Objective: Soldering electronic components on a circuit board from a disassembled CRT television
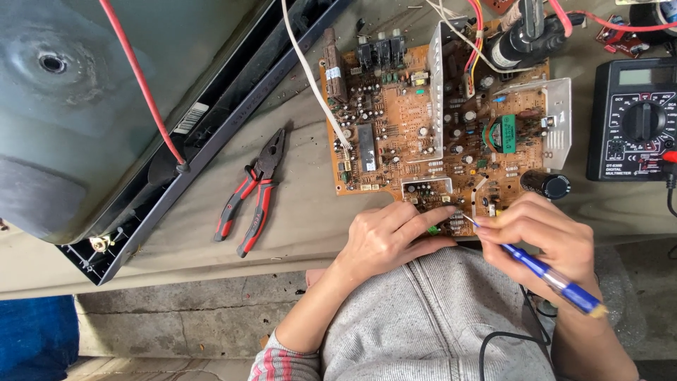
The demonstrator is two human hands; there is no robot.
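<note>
Left hand (386, 236): rests on the near edge of the circuit board (416, 120), palm down, forefinger stretched out flat toward the right and pressing on the components there; it grips nothing, and seems to steady the board beside the spot being worked.
Right hand (546, 236): closed in a pen-like pinch around a blue-handled soldering iron (546, 271), the handle running back toward the near right; held this way the tip can be guided finely.
Iron tip (469, 220): thin and bright, touching or just above the board's near edge, just right of the left forefinger; whether it makes contact cannot be told.
Circuit board: brown, component side up, lying flat on the table (303, 212) in the middle of the scene, its near edge under both hands; crowded with capacitors, a long chip and metal heat sinks.
Large black capacitor (546, 185): at the board's near right corner, just far of the right hand.
Pliers (254, 194): red-and-black handles, lying on the table left of the board, well apart from the hands.
Multimeter (631, 120): black, at the far right, dial up and within reach of the right hand.
Television casing (106, 120): dark picture tube and frame tipped at the left, a red wire (137, 74) draped across it.
White cable (310, 70): runs from the far edge down to the board's left side.
Cord (504, 339): black, trailing over the person's grey top near the iron.
</note>
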